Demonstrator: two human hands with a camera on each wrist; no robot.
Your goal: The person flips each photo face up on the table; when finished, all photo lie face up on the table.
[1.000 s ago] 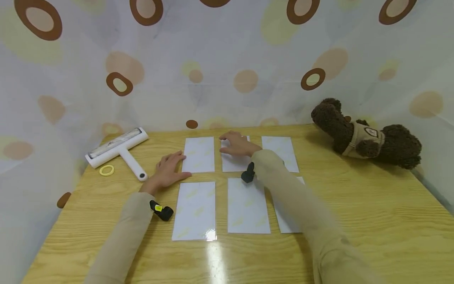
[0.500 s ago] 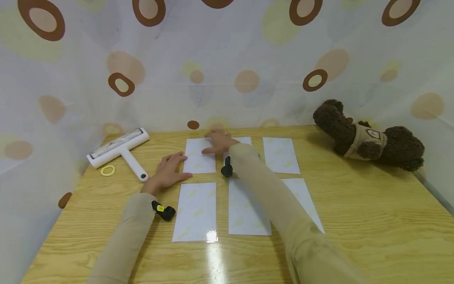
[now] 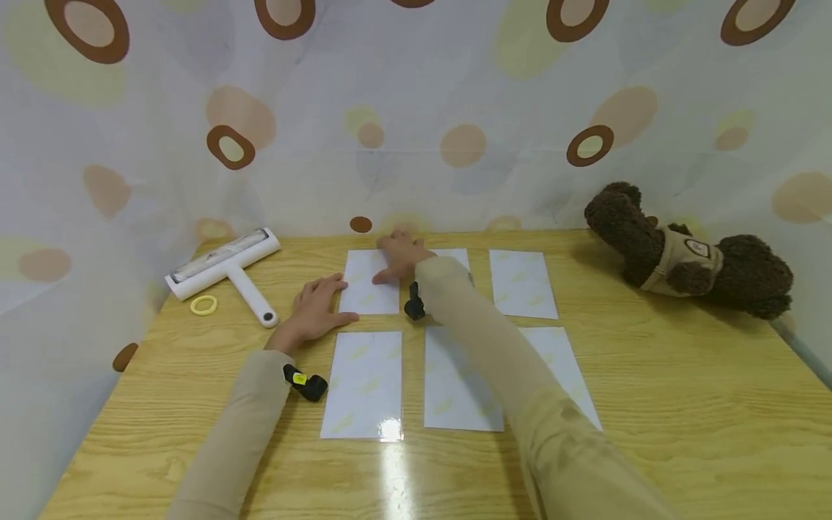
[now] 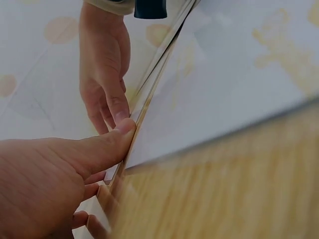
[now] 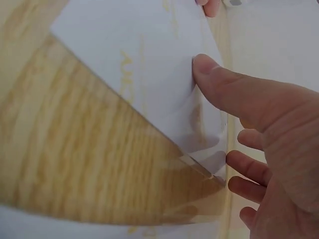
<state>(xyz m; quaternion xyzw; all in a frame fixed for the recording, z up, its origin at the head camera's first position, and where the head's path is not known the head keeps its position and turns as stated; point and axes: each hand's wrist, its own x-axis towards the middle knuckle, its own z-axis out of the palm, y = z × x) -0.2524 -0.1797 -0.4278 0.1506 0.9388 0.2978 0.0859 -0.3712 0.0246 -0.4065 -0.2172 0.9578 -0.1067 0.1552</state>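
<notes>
Where the far-left sheet (image 3: 366,292) lies: between left hand (image 3: 314,310) and right hand (image 3: 403,256)
Left: spread, at sheet's left edge
Right: spread, over far-right corner

The back-left sheet (image 3: 360,292) is a white rectangle with faint yellow markings, face flat, its long sides running away from the person. The left hand (image 3: 313,312) touches its left edge; the right hand (image 3: 401,258) covers its far right corner, thumb on the surface. Directly nearer the person than the back-left sheet lies a matching front-left sheet (image 3: 364,386), glare at one corner. To the right of the back-left sheet lie four similar sheets (image 3: 523,285), two partly hidden by the right sleeve (image 3: 513,357).
</notes>
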